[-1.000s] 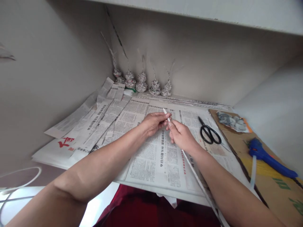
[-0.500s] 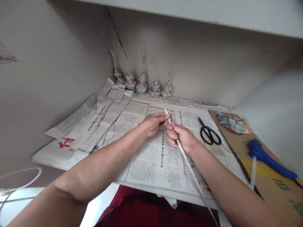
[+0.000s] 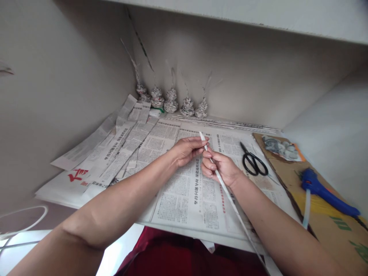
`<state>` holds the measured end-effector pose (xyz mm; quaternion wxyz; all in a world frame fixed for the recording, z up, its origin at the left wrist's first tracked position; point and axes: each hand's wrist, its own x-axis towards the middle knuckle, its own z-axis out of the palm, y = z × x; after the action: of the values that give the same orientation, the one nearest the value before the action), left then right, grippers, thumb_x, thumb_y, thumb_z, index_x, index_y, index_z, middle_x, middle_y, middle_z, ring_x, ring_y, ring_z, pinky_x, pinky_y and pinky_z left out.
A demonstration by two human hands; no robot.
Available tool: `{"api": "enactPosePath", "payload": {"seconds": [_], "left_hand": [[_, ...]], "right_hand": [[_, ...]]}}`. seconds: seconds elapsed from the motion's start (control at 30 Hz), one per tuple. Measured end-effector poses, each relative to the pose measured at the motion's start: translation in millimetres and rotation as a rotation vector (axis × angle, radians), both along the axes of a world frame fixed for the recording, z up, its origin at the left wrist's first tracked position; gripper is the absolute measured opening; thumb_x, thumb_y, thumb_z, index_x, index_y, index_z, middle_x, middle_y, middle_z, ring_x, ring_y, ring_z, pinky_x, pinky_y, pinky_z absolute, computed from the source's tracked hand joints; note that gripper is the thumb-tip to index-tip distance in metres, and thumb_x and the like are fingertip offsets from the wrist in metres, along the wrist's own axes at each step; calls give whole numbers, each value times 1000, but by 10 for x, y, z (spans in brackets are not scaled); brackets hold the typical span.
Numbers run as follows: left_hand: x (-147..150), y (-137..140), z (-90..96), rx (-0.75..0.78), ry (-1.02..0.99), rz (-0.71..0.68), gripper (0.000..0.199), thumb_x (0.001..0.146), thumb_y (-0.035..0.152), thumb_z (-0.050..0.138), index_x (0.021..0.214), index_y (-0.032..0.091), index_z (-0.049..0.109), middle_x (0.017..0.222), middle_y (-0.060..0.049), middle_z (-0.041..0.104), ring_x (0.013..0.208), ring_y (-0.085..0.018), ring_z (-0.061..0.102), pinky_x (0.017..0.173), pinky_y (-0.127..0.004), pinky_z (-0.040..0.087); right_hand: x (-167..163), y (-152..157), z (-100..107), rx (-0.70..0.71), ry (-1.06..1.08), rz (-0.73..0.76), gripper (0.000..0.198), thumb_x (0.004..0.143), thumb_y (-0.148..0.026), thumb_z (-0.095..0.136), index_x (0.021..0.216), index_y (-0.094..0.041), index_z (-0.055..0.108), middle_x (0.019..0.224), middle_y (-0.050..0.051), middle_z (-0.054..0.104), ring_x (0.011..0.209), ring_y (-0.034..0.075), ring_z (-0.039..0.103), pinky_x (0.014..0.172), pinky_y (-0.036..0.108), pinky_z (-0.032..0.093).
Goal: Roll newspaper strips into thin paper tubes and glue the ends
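Note:
A thin rolled paper stick point(image 3: 227, 190) slants from the middle of the table down past its front edge. Its wider whitish tip points up and away from me. My left hand point(image 3: 188, 150) pinches the stick just below that tip between thumb and fingers. Right below it, my right hand point(image 3: 220, 167) is closed around the same stick, thumb and fingers wrapped on it. Both hands are above printed newspaper sheets point(image 3: 172, 201) laid over the table, with the fingertips nearly touching each other.
Black scissors point(image 3: 254, 163) lie right of my hands. A blue glue gun point(image 3: 327, 195) rests on cardboard point(image 3: 324, 226) at the right. Several woven paper gourd shapes point(image 3: 171, 101) stand along the back wall, near thin paper sticks point(image 3: 230, 124). Paper strips point(image 3: 115, 142) lie left. A shelf point(image 3: 258, 17) overhangs.
The view has shifted slightly. Both hands keep their hold on the paper stick, in almost the same place.

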<state>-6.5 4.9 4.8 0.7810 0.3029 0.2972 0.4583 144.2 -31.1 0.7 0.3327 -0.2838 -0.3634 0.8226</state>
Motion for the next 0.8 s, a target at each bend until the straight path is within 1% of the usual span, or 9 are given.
{"api": "enactPosePath", "payload": {"seconds": [0.1, 0.17, 0.27, 0.33, 0.4, 0.47, 0.53, 0.7, 0.8], "left_hand": [[4, -3, -3, -2, 32, 28, 15, 75, 0, 62, 87, 6, 69, 70, -6, 66, 55, -7, 61, 53, -12, 51], [7, 0, -3, 1, 56, 47, 14, 75, 1, 62, 86, 6, 69, 67, -5, 66, 51, -6, 59, 49, -12, 50], [19, -2, -1, -14, 53, 102, 14, 74, 1, 64, 85, 6, 69, 70, -6, 66, 56, -7, 62, 51, -11, 51], [40, -16, -2, -32, 34, 140, 13, 73, 0, 64, 84, 6, 69, 75, -7, 67, 65, -10, 65, 58, -13, 53], [70, -44, -11, -35, 15, 133, 12, 72, -1, 64, 82, 6, 68, 79, -8, 67, 71, -12, 66, 64, -17, 56], [103, -80, -29, -30, 0, 95, 12, 72, -1, 64, 81, 6, 68, 80, -9, 68, 73, -13, 67, 68, -21, 56], [131, -113, -48, -27, 2, 71, 13, 73, -1, 63, 82, 6, 67, 79, -8, 67, 72, -14, 67, 69, -22, 56], [166, -154, -71, -8, 62, 70, 18, 73, 1, 65, 90, 8, 65, 79, -9, 67, 69, -14, 67, 68, -24, 57], [178, -158, -90, 0, 87, 59, 19, 72, 1, 65, 90, 7, 64, 78, -9, 67, 67, -14, 67, 68, -24, 57]], "right_hand": [[-12, 1, -30, 96, -165, -50, 31, 84, -49, 52, 73, -21, 46, 45, -6, 42, 41, 12, 47, 42, 22, 33], [-15, 10, -50, 193, -322, -133, 35, 82, -55, 52, 77, -20, 51, 47, -5, 45, 43, 14, 51, 41, 23, 35], [-9, 36, -67, 367, -535, -362, 41, 79, -60, 53, 79, -19, 54, 52, -3, 50, 44, 14, 54, 39, 23, 38], [-1, 52, -64, 468, -603, -530, 39, 76, -58, 58, 78, -20, 54, 56, -3, 52, 45, 12, 53, 39, 22, 39], [5, 60, -53, 538, -628, -624, 36, 73, -55, 63, 78, -20, 54, 59, -3, 54, 48, 11, 52, 40, 20, 40], [8, 61, -44, 566, -641, -647, 34, 71, -51, 67, 77, -20, 55, 60, -3, 55, 50, 11, 51, 40, 19, 40], [9, 61, -44, 557, -646, -650, 33, 69, -49, 69, 76, -19, 58, 61, -2, 55, 50, 10, 51, 40, 19, 39], [18, 85, -80, 559, -634, -645, 31, 68, -47, 69, 77, -18, 62, 61, -1, 57, 47, 9, 48, 39, 20, 36], [26, 100, -87, 563, -650, -671, 26, 67, -42, 70, 72, -18, 62, 59, -2, 57, 44, 8, 45, 39, 20, 34]]}}
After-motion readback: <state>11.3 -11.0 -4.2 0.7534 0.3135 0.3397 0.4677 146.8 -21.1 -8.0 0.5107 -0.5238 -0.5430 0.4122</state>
